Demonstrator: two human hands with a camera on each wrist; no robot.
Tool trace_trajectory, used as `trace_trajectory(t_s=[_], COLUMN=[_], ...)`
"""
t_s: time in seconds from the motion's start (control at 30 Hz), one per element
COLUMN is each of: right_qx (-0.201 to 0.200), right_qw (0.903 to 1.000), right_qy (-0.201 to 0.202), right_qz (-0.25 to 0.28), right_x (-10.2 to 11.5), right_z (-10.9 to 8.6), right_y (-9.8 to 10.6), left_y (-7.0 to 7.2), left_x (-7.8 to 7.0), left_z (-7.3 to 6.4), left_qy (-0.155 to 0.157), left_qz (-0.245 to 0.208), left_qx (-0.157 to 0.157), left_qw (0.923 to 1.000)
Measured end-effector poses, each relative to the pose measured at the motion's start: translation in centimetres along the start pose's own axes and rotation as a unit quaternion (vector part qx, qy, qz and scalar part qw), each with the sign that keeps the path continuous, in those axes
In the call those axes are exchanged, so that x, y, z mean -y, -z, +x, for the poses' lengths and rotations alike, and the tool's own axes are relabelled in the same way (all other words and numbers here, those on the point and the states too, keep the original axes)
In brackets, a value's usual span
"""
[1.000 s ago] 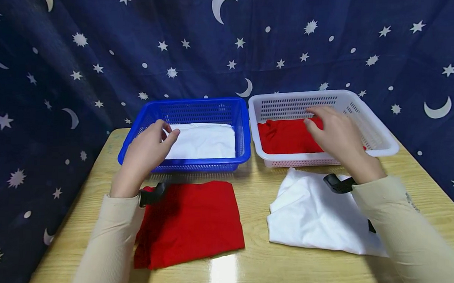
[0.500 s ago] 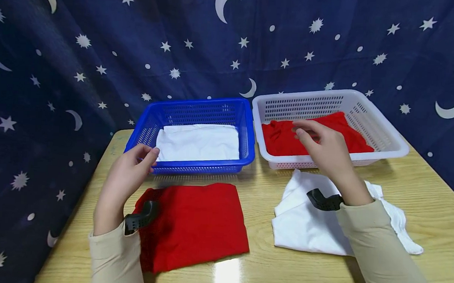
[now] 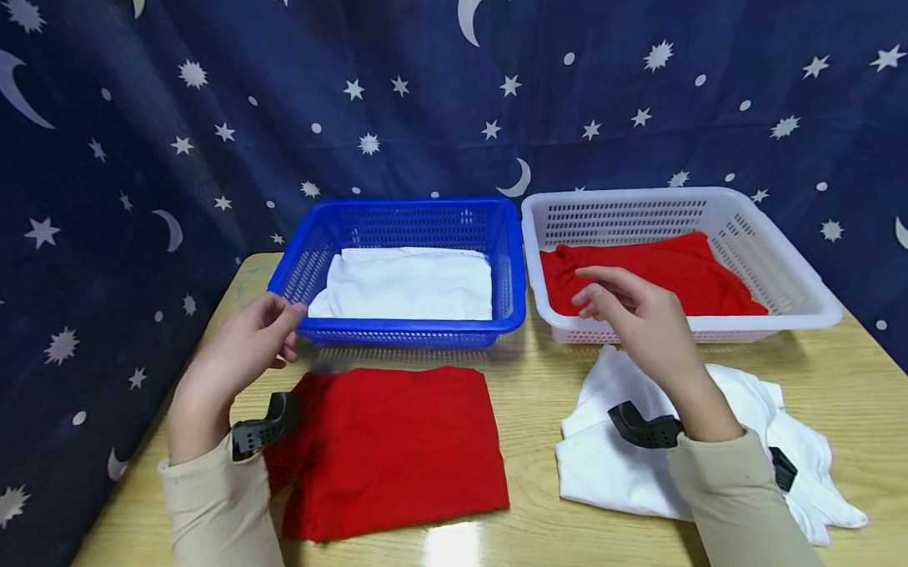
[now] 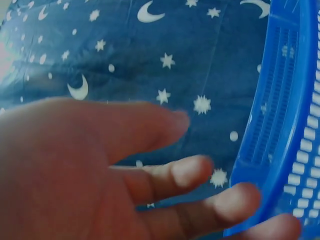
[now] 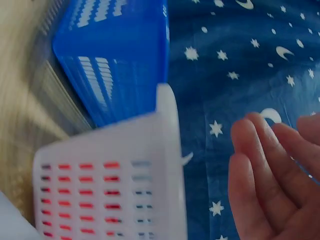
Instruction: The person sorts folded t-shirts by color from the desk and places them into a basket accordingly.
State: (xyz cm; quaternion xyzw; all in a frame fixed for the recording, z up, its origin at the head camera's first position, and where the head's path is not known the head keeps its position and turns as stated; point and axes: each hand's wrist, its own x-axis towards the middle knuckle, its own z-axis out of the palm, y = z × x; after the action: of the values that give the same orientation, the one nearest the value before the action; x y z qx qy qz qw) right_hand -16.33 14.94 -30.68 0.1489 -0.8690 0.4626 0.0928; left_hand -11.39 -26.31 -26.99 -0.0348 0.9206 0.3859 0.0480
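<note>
My left hand [image 3: 241, 347] is by the front left corner of the blue basket [image 3: 407, 325], fingers loosely bent with nothing in them. Inside that basket lies a folded white cloth [image 3: 416, 282]. Over the front rim of the white basket [image 3: 768, 324] hovers my right hand [image 3: 640, 323], relaxed and holding nothing. A red cloth [image 3: 672, 266] lies in the white basket. On the table, a folded red cloth [image 3: 411, 449] is below the blue basket, partly shaded by my left arm. A white cloth [image 3: 605, 464] spreads under my right wrist, partly hidden by it.
The two baskets stand side by side at the back of the wooden table [image 3: 528, 536]. Behind and to the left hangs a dark blue curtain [image 3: 431, 91] with stars and moons. Black wrist devices [image 3: 265, 427] sit on both arms.
My left hand has drawn back from over the blue basket, left and toward me. My right hand has pulled back from above the red cloth to the white basket's front rim. The cloths stay put.
</note>
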Motion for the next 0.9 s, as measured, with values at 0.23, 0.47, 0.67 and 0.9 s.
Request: trace_trajectory(t_s=[0.23,0.47,0.67,0.9], right_qx=[0.105,0.247,0.298,0.386], right_qw=[0.9941,0.9681,0.9500,0.9185], right_qy=[0.025,0.028,0.074,0.048], right_qz=[-0.001,-0.028,-0.056,-0.073], right_x=[0.4,0.5,0.6,0.5], right_z=[-0.3,-0.8,-1.2,-1.9], right_y=[-2.4,-4.6,-5.7,-7.3], left_y=[1.1,0.5,-0.3,-1.3], left_x=[2.0,4.7,6.0,5.9], left_z=[0.5,1.9,2.5,3.2], left_qy=[0.051,0.133,0.169,0.176], left_qz=[0.024,0.052,0.074,0.077], left_qx=[0.066,0.142,0.166,0.185], left_qw=[0.9962,0.9796,0.9687,0.9638])
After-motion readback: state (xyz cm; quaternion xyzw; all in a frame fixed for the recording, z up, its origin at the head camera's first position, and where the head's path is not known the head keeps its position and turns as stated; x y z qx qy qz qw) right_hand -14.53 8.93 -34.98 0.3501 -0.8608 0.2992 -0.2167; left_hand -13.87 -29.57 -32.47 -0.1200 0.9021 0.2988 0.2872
